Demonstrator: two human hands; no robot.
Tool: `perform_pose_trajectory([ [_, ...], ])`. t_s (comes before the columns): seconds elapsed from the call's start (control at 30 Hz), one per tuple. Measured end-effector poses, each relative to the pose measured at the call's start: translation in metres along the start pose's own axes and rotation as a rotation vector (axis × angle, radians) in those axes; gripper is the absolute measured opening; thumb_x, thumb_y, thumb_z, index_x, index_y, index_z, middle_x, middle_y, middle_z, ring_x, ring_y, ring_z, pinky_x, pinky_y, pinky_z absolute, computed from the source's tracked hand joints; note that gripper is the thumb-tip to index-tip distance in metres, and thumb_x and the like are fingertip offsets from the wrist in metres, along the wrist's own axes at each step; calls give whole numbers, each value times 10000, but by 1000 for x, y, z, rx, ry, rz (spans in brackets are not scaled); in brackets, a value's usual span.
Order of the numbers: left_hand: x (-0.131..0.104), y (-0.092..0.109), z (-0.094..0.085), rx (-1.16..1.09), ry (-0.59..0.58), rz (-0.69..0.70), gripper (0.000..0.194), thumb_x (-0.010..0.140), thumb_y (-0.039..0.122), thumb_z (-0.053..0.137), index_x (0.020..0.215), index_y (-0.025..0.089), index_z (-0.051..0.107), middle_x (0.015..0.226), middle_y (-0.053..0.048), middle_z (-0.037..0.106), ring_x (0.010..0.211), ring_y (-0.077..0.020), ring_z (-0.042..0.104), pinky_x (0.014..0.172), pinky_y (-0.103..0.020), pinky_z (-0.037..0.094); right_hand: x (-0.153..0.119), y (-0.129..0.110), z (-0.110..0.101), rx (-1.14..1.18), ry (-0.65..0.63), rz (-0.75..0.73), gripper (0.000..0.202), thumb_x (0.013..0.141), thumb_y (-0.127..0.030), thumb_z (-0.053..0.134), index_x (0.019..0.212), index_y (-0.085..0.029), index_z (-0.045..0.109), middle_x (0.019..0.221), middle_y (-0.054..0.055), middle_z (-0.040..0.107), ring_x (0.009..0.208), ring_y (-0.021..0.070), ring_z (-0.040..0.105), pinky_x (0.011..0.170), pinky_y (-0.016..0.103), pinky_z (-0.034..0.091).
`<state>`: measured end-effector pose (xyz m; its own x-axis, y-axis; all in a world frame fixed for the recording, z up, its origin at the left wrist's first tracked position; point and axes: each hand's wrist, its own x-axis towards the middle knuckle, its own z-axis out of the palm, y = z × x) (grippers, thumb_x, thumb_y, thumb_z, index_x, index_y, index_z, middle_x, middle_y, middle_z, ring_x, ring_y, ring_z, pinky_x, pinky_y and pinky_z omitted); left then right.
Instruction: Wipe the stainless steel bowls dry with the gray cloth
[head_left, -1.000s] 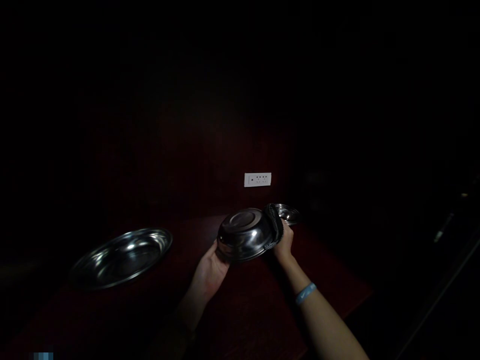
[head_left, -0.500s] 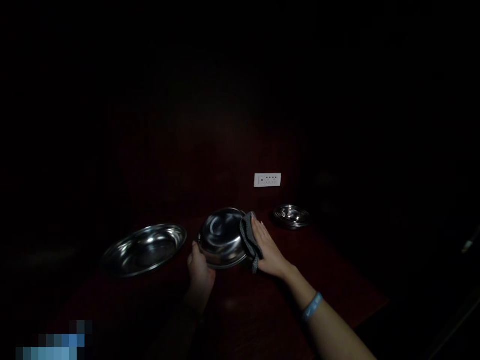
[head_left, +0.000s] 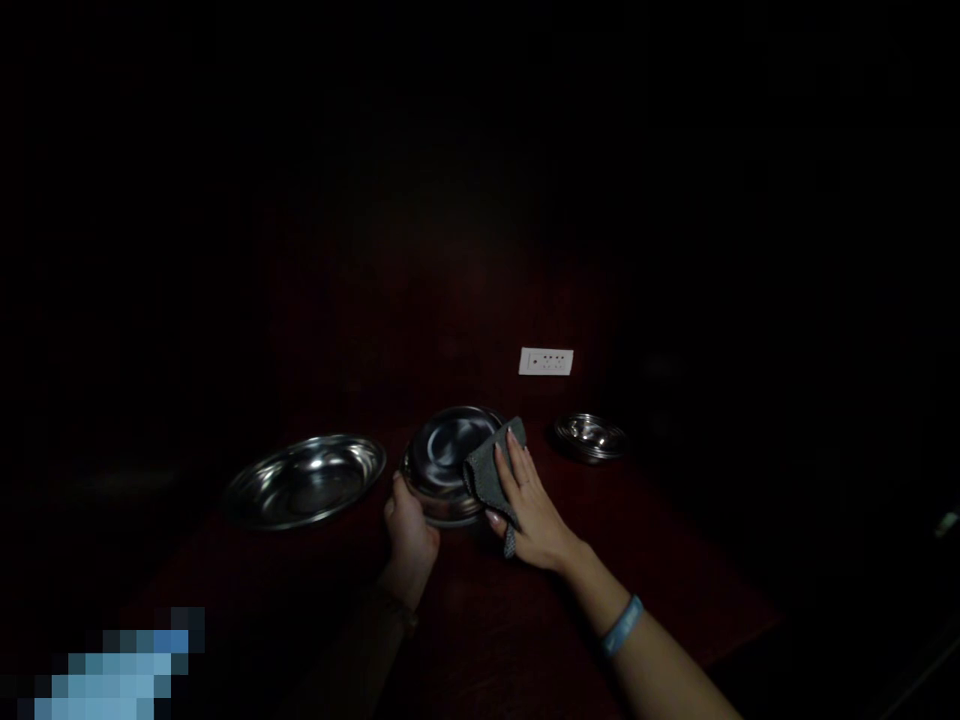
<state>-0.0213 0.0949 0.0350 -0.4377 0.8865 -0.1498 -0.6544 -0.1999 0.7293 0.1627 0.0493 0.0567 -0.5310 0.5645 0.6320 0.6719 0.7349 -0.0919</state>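
A shiny steel bowl [head_left: 442, 455] is held bottom up and tilted over the dark red table. My left hand [head_left: 410, 525] grips its rim at the lower left, thumb on the near side and the other fingers hidden beneath. My right hand [head_left: 529, 505] presses a folded grey cloth [head_left: 489, 478] flat against the bowl's right side, fingers stretched over the cloth and thumb at its lower edge. A blue band is on the right wrist. To the left lies a wide steel dish [head_left: 315, 485], open side up, apart from both hands.
A small stack of steel bowls [head_left: 591, 437] stands at the back right of the table [head_left: 637, 580]. A white socket plate [head_left: 546, 361] is on the wall behind. The surroundings are very dark. A pixelated patch covers the lower left corner.
The cloth under my right hand has moved leftward over the bowl's bottom, and my fingers lie more across it. My left hand keeps its grip on the rim. The view has shifted slightly.
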Motion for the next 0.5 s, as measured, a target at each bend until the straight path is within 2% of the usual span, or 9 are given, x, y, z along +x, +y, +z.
perform_pose_trajectory([
  [0.1,-6,2,2,19,-22,-14,260,917,376,491,884,173,651,934,-103,758,932,-251,721,824,-400,565,1,-5,-2,-51,-25,-29,933,871,-386,663,1594,-291,80,1673,59,-121,1534,377,28,1221,596,191],
  [0.23,-14,1,3,55,-77,85,319,919,455,512,851,177,654,792,-36,716,772,-199,693,753,-325,551,6,-15,-5,-100,-122,-123,798,845,-406,699,1538,-380,305,1681,13,87,1509,364,207,1218,567,217],
  [0.37,-22,1,3,181,-166,172,447,864,603,558,661,205,565,594,17,586,557,-154,560,582,-281,480,10,-26,-5,-121,-185,-187,737,862,-492,652,1522,-390,340,1661,14,198,1494,324,266,1215,532,228],
  [0.5,-26,4,6,216,-216,238,488,834,621,583,584,214,485,543,36,528,512,-133,495,534,-269,432,12,-32,-5,-113,-115,-164,753,832,-550,654,1509,-360,384,1656,45,217,1492,344,265,1197,551,256],
])
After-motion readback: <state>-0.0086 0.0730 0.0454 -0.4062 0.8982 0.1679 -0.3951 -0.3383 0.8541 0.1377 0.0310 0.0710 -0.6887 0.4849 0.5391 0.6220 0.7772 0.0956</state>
